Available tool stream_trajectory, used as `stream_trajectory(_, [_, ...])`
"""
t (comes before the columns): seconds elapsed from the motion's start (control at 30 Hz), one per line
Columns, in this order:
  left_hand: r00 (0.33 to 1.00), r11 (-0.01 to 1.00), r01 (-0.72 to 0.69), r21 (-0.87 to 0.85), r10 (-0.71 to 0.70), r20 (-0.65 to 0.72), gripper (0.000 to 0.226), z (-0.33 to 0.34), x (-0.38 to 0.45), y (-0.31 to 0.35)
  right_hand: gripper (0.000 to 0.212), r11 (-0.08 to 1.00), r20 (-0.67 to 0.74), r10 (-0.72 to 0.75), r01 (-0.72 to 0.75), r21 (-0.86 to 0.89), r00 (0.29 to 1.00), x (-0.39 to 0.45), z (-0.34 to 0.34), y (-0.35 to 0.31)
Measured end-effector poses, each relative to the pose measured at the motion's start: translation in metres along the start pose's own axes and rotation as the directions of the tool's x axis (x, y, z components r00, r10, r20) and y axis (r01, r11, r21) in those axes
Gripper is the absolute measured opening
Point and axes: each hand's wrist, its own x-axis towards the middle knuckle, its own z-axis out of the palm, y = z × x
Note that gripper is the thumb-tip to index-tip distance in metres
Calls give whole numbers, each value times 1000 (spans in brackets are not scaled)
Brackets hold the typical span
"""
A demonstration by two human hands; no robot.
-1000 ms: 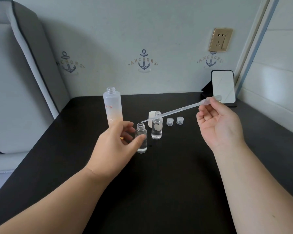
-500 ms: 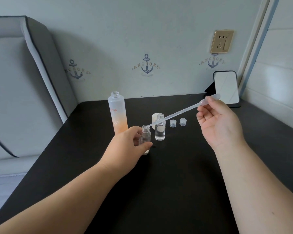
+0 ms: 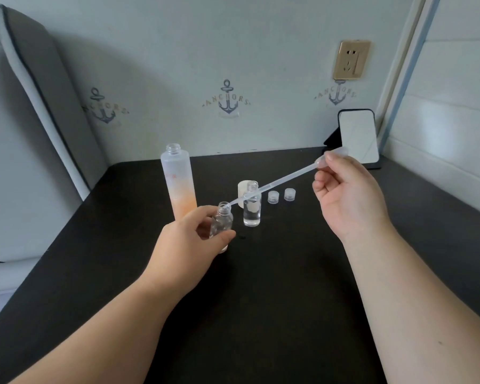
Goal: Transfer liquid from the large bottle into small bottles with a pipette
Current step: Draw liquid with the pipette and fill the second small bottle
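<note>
A tall frosted large bottle (image 3: 178, 182), orange toward its base and uncapped, stands on the black table (image 3: 261, 300). My left hand (image 3: 189, 245) grips a small clear bottle (image 3: 221, 221) standing in front of it. My right hand (image 3: 344, 195) pinches the bulb of a clear plastic pipette (image 3: 275, 182), which slants down to the left with its tip at the mouth of the held bottle. A second small bottle (image 3: 252, 209), holding clear liquid, stands uncapped just to the right.
Two small clear caps (image 3: 273, 197) (image 3: 290, 194) lie behind the small bottles, and a white cap (image 3: 243, 189) stands behind the second bottle. A mirror on a dark stand (image 3: 358, 137) leans at the back right corner. Walls close the back and right; a grey cushion (image 3: 25, 134) is at left.
My left hand has closed around the small bottle. The pipette tip has come down from above the bottle to its mouth. The camera view has shifted slightly.
</note>
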Motion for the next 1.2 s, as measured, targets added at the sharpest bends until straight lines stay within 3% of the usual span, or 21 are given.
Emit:
stream_trajectory(0.5, [997, 993, -61, -99, 65, 32, 34, 3, 7, -1, 15, 998, -59, -68, 67, -18, 996, 2, -4, -4])
stream_trajectory(0.83, [997, 993, -56, -102, 61, 48, 35, 1, 8, -2, 26, 993, -35, -108, 105, -62, 994, 1, -4, -4])
stream_trajectory(0.93, [997, 991, -61, -115, 67, 48, 41, 1, 8, 1, 23, 994, -34, -99, 98, -42, 994, 3, -7, -3])
stream_trajectory(1.07, [998, 988, -7, -156, 16, 55, 30, 3, 8, 2, 10, 999, -37, -40, 41, 1, 998, 6, -8, -3])
stream_trajectory(1.2, [998, 993, 17, -115, -10, 58, 31, 4, 9, -1, 16, 997, -44, 10, -7, 71, 999, 6, -8, 1])
